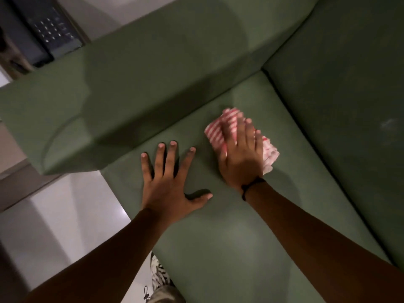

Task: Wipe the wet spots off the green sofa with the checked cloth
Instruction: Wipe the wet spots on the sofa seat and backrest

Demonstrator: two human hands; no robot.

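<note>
The green sofa [218, 237] fills most of the view, its seat cushion below me. My right hand [240, 156] lies flat on the red-and-white checked cloth [215, 132], pressing it onto the seat near the armrest. The cloth is bunched and sticks out on both sides of the hand; it looks blurred. My left hand [168, 184] rests flat on the seat to the left of the cloth, fingers spread, holding nothing. A faint pale mark [390, 125] shows on the backrest at the right.
The wide green armrest [131, 88] runs along the far left side of the seat. Beyond it stands a dark device with a keypad [52, 33]. Pale glossy floor [65, 215] lies at the lower left, with a patterned shoe [159, 274] beside the sofa's front.
</note>
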